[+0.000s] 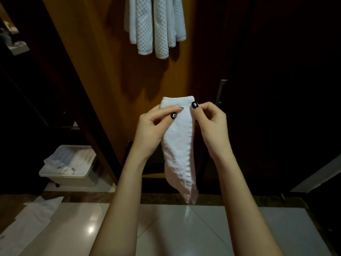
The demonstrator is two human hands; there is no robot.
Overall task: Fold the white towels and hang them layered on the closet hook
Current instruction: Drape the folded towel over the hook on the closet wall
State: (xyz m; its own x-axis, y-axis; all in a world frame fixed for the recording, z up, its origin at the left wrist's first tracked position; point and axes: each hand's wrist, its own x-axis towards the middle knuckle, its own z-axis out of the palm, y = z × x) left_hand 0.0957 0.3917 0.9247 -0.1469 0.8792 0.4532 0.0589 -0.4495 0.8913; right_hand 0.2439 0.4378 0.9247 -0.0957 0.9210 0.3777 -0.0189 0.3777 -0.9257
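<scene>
Left hand [153, 126], right hand [210, 122] both pinch folded white towel [179, 145] at top, tail hanging free. Risk: thin pinch, layers could slip apart reaching hung towels [155, 26].

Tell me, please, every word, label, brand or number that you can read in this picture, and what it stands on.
None: no text can be read anywhere in the view.
The white towel, pinched by the left hand and the right hand, shows no label.
The hanging towels and the plastic bin show none.
The dark nails carry pale marks, too small to read.
</scene>
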